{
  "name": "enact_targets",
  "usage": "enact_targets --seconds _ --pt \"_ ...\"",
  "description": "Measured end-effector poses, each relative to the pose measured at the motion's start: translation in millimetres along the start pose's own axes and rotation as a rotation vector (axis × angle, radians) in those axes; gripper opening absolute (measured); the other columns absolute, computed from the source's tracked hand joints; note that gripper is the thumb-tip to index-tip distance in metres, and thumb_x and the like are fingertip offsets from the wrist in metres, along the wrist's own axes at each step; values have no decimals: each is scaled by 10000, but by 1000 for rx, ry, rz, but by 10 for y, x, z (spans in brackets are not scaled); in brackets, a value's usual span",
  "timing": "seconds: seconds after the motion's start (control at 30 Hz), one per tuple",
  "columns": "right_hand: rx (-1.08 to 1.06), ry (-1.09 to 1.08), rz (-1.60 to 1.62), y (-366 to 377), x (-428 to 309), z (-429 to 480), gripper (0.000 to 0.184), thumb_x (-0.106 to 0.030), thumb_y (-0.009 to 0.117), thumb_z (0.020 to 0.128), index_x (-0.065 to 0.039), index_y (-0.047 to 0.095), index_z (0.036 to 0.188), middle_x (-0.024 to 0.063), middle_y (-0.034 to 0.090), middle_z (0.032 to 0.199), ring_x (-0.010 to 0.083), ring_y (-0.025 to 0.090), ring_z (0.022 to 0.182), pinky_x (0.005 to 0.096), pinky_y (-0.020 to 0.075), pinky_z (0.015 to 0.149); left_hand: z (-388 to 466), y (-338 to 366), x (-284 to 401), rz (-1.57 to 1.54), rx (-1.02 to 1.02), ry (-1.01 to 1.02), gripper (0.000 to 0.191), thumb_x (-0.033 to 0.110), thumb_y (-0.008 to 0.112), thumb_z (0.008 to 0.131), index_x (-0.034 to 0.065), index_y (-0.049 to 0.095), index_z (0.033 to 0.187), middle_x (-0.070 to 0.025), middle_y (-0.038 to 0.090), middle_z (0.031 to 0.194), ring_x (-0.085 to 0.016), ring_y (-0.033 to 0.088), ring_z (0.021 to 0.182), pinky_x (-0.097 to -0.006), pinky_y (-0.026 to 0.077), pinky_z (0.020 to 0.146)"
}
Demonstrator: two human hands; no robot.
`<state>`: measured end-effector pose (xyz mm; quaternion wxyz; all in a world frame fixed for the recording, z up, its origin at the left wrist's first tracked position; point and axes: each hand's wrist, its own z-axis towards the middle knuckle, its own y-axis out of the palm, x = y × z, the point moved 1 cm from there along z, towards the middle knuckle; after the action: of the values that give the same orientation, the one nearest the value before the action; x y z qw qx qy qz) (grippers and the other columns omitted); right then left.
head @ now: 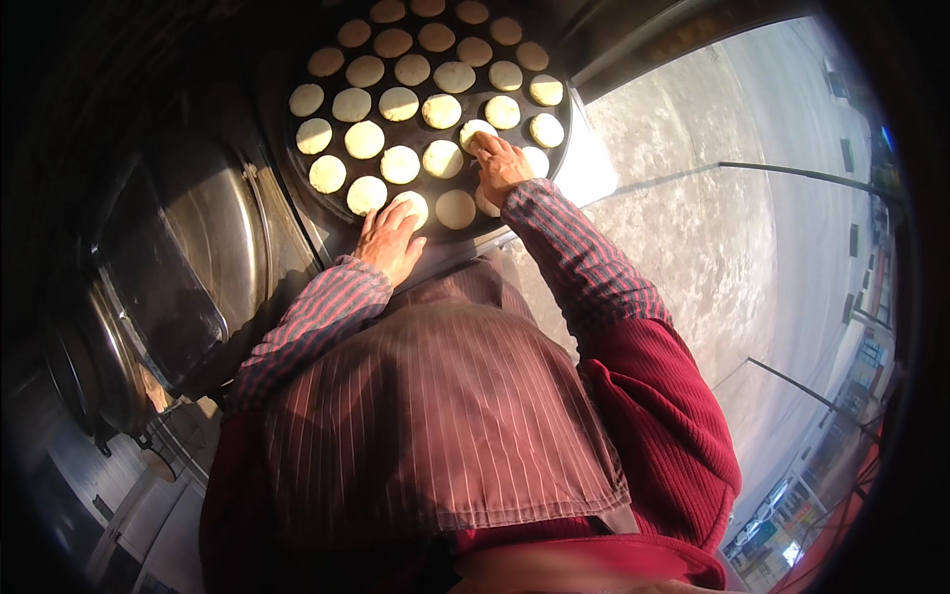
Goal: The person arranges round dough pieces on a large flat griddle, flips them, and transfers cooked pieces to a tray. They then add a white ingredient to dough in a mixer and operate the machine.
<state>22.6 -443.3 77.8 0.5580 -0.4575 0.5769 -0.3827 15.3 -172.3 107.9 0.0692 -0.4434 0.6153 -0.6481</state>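
Note:
Before me a dark round griddle holds several rows of pale, flat round dough cakes. At its near edge, my left hand has its fingers spread, with the fingertips at a sunlit cake that they partly cover. My right hand reaches further in, toward the right side of the griddle. Its fingertips touch another cake; whether they grip it or only press it is hidden. Under the right wrist, one more cake is partly covered. Both forearms wear striped sleeve covers.
Left of the griddle are a large shiny metal pan and a dark rectangular tray. A metal edge runs along the griddle's near side. Concrete ground extends to the right, with a dark metal panel above.

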Motion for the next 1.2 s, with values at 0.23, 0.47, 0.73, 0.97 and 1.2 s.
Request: enact_targets --seconds 0.23,0.47,0.73,0.97,1.2 --pt "44 32 64 -6 194 83 445 -136 622 801 -73 600 1241 103 530 1352 299 521 1218 433 432 1009 -179 -108 -70 -63 35 -77 351 214 615 914 12 588 1200 -154 476 1414 -319 403 1358 -503 286 1139" --pt "-22 131 6 -159 476 329 474 -130 655 795 -73 597 1262 105 504 1383 295 493 1265 438 428 1022 -362 -145 -132 -168 113 -123 330 203 598 931 -6 591 1187 -159 493 1410 -347 434 1332 -507 300 1131" --pt "102 -88 78 -177 312 302 433 -123 638 823 -59 609 1250 148 537 1367 331 497 1265 411 449 1026 -442 -161 -197 -268 137 -145 335 199 617 909 -14 596 1167 -186 502 1388 -366 443 1318 -522 308 1119" --pt "-34 -16 109 -116 183 143 357 -117 562 844 -80 647 1189 126 576 1290 313 546 1189 419 450 1007 -449 -192 -209 -240 208 -107 278 132 619 907 -17 614 1142 -182 541 1344 -368 497 1264 -433 412 1053" --pt "-139 -155 55 71 -232 158 445 -84 484 870 -63 580 1304 106 442 1471 269 418 1344 400 361 1098 -441 -161 -210 -276 212 -70 277 171 625 900 -5 615 1114 -189 549 1321 -374 500 1237 -460 396 1044"
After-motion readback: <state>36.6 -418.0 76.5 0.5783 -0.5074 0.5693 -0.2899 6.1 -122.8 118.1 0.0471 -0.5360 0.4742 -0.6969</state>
